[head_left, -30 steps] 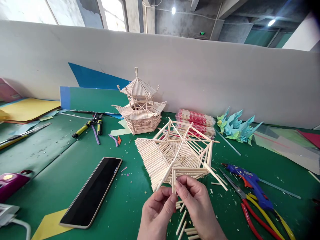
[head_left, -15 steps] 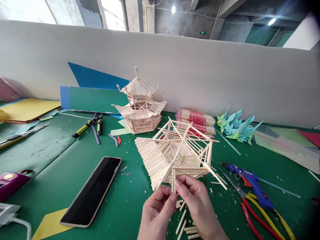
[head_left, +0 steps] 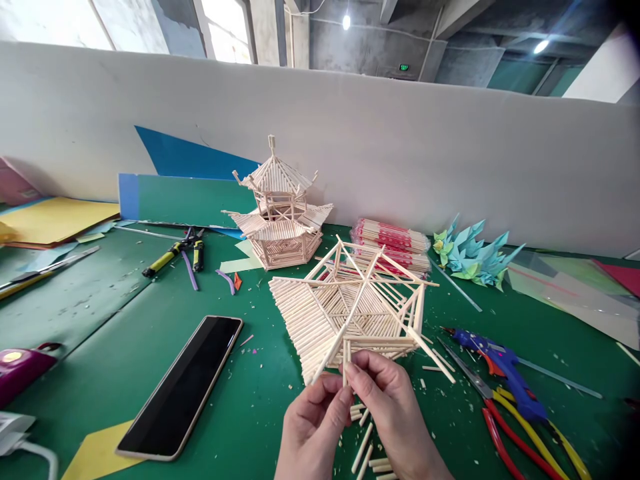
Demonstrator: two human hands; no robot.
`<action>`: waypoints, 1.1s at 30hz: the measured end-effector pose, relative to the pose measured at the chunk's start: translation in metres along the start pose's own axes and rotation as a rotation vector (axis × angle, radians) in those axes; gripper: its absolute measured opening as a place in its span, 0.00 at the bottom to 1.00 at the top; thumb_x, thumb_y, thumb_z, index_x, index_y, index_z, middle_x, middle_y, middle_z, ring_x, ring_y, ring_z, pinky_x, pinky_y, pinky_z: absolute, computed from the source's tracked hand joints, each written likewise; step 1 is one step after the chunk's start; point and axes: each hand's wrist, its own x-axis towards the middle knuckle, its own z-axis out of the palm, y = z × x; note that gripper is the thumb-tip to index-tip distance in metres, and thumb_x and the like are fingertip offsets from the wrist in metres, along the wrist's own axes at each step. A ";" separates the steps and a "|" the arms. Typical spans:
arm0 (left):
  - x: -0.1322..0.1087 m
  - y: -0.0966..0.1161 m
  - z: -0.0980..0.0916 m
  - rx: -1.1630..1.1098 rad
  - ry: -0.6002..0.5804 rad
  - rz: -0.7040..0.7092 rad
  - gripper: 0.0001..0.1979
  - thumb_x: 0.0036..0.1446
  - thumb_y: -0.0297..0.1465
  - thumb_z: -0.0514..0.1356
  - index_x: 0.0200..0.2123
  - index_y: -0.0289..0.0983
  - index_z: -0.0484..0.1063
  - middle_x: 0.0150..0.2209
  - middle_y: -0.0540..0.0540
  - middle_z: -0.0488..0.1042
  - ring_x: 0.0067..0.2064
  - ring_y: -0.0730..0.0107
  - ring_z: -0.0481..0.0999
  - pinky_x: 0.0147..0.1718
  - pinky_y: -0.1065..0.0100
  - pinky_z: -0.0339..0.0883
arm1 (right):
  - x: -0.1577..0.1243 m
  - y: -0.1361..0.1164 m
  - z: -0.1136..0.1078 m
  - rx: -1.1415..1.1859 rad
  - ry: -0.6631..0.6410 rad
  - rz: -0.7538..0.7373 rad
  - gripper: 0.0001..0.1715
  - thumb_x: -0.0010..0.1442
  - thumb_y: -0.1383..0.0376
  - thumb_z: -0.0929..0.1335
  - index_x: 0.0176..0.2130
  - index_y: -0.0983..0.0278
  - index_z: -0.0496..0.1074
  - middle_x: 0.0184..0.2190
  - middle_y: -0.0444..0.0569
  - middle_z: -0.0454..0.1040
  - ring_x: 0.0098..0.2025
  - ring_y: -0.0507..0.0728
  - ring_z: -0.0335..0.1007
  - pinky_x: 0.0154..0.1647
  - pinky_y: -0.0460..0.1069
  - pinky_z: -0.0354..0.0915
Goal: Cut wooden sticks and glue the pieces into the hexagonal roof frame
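Note:
A half-covered roof frame of thin wooden sticks (head_left: 305,313) lies in front of me, its left panel closely laid with sticks and its right side open lattice. Two short wooden sticks (head_left: 347,353) run down from its front bar. My left hand (head_left: 317,420) pinches their lower ends between thumb and fingers. Just above and to the right, my right hand (head_left: 390,403) is closed on the same sticks with thumb and forefinger; the exact contact is partly hidden. Loose cut sticks (head_left: 363,448) lie under and beside my right hand.
A finished stick pagoda (head_left: 280,213) stands behind. Packs of sticks (head_left: 390,240) and a blue paper plant (head_left: 477,253) are at the back. To the right lie a blue glue gun (head_left: 505,363) and scissors (head_left: 490,397); on the left, a phone (head_left: 183,387) and pliers (head_left: 170,257).
My right thumb and forefinger have shifted slightly left over the sticks, covering more of them. My left hand stays almost where it was, and the frame has not moved noticeably.

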 end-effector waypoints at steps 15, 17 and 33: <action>-0.002 0.004 0.003 -0.011 0.000 0.005 0.14 0.36 0.38 0.69 0.23 0.33 0.75 0.20 0.48 0.70 0.23 0.74 0.63 0.24 0.73 0.58 | 0.000 -0.001 0.001 -0.077 0.052 -0.045 0.12 0.53 0.59 0.67 0.23 0.64 0.69 0.16 0.40 0.64 0.18 0.49 0.59 0.20 0.43 0.60; -0.003 0.004 0.004 -0.007 0.005 0.005 0.14 0.36 0.38 0.69 0.22 0.33 0.75 0.20 0.49 0.70 0.23 0.74 0.63 0.23 0.73 0.58 | 0.000 -0.001 0.001 -0.077 0.047 -0.051 0.12 0.53 0.59 0.67 0.23 0.64 0.69 0.16 0.40 0.64 0.18 0.49 0.59 0.19 0.43 0.60; -0.003 0.007 0.006 0.024 0.007 0.044 0.12 0.37 0.37 0.68 0.24 0.34 0.75 0.23 0.48 0.71 0.25 0.73 0.64 0.25 0.73 0.59 | 0.000 -0.003 0.001 -0.059 0.042 -0.002 0.14 0.53 0.58 0.67 0.23 0.65 0.68 0.17 0.41 0.63 0.21 0.50 0.58 0.22 0.44 0.59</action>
